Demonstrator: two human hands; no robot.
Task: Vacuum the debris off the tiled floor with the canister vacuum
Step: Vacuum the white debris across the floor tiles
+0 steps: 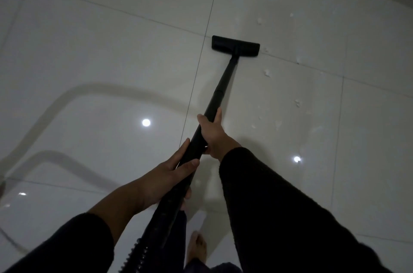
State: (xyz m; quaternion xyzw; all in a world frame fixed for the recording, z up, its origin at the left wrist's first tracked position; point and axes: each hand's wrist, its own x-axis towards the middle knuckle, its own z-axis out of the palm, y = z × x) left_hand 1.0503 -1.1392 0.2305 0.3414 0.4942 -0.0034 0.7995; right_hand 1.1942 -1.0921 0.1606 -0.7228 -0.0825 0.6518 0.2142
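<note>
Black wand (221, 87) gripped by both hands: right hand (212, 132) closed around it higher up, left hand (172, 172) wrapped near the hose (138, 250). Flat nozzle (235, 46) planted on glossy pale tiles (89, 49). White scraps (267, 72) scattered right of nozzle. Bare foot (196, 248) below; open floor left.

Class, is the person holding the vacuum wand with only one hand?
No: both the left hand and right hand grip the black wand.
</note>
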